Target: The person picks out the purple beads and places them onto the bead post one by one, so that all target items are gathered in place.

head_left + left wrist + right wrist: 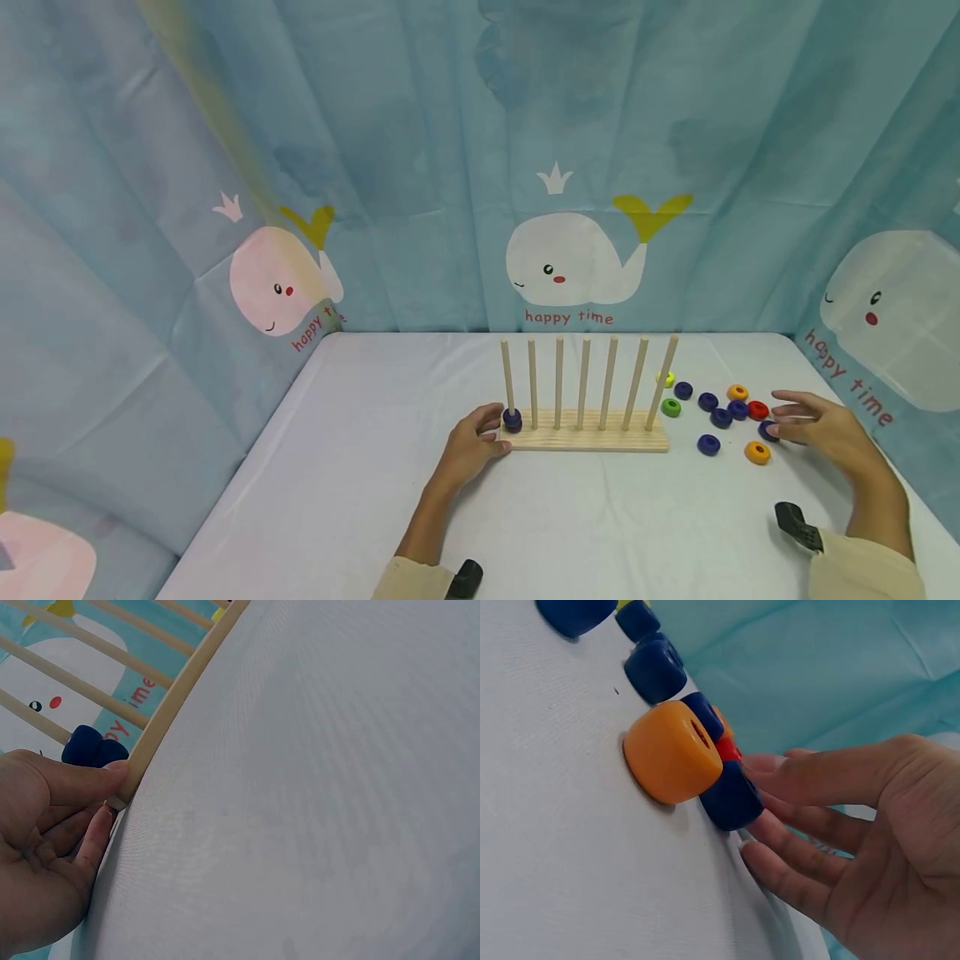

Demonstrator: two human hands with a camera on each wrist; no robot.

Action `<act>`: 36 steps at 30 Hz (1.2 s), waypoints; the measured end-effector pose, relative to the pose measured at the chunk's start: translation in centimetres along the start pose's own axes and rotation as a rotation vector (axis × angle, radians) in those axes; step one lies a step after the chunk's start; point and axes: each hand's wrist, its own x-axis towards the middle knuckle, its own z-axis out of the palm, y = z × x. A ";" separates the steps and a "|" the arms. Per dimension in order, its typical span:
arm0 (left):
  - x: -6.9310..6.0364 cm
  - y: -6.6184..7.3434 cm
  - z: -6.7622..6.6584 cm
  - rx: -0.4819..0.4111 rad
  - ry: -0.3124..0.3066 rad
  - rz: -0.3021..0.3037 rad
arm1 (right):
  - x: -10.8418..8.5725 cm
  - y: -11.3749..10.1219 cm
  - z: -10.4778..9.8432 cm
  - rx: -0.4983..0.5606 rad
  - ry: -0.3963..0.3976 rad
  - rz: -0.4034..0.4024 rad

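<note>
A wooden peg stand (pixel 585 440) carries a row of upright pegs. On its leftmost peg sit two stacked dark blue beads (pixel 512 420). My left hand (pixel 471 446) grips the left end of the base, thumb (pixel 90 782) on the front and fingers at the end. To the right, my right hand (pixel 828 425) reaches beside a dark blue bead (pixel 731 796) on the table. Its thumb tip is at the bead, and the other fingers spread loosely behind. Whether the fingers touch the bead is hard to tell.
Right of the stand lie several loose dark blue beads (pixel 708 445), a red bead (pixel 758 410), two orange beads (pixel 757 452), a green bead (pixel 671 407) and a yellow-green bead (pixel 666 379). A white cloth (pixel 360 467) covers the table; a blue whale-print curtain (pixel 420 208) surrounds it.
</note>
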 end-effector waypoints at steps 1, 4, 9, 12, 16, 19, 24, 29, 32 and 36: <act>0.0 0.0 0.0 0.000 0.001 -0.002 | 0.0 0.0 -0.1 -0.006 -0.005 0.003; 0.0 -0.1 0.0 0.000 0.001 -0.004 | -0.1 0.1 -0.1 -0.014 -0.014 0.014; 0.0 0.0 0.0 0.001 0.001 0.003 | 0.1 0.3 -0.2 -0.015 -0.054 0.038; -0.1 0.0 0.0 0.002 0.002 0.003 | 0.3 0.4 -0.3 -0.007 -0.070 0.051; -0.1 0.0 0.0 0.006 0.005 0.002 | 0.6 0.8 -0.3 0.008 -0.082 0.069; -0.1 -0.1 0.1 0.010 0.009 0.003 | 0.5 1.2 -0.4 0.000 -0.061 0.068; 0.0 -0.1 0.1 0.009 0.009 0.005 | 0.2 1.1 -0.3 -0.005 0.025 0.047; 0.0 0.0 0.0 0.001 0.003 0.010 | -0.7 0.2 -0.5 0.010 0.095 -0.017; 0.0 0.0 0.0 0.004 0.003 0.008 | -1.4 -0.7 -0.7 0.056 0.123 -0.033; 0.0 0.1 0.0 0.006 0.004 0.005 | -2.1 -2.0 -0.9 0.116 0.165 -0.038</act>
